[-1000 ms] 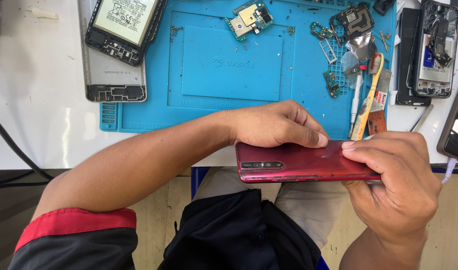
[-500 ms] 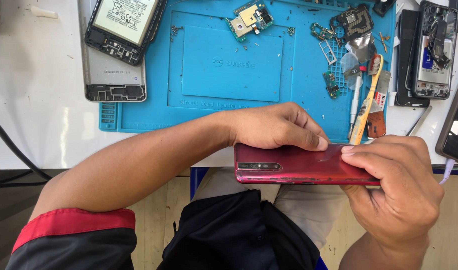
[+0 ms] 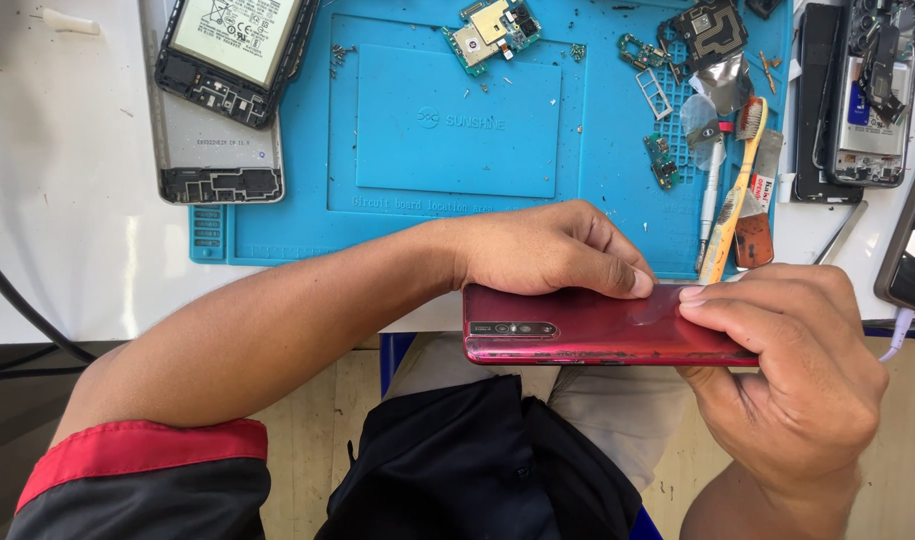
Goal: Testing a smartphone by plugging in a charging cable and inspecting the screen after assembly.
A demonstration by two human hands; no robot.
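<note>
The glossy dark-red smartphone (image 3: 603, 325) lies back-up at the table's (image 3: 68, 250) near edge, hardly shifted over the last second. The left hand (image 3: 553, 250) still presses down on its top, while the right hand (image 3: 788, 375) stays clamped round its end, so prying seems unfinished beside the blue silicone repair mat (image 3: 458, 130).

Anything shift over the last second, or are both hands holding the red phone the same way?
Hardly anything. The right hand edged its fingertips a little further along the back of the red phone. The left hand kept its grip on the upper edge, and the phone stayed level in front of the blue mat. Parts on the mat did not move.
</note>
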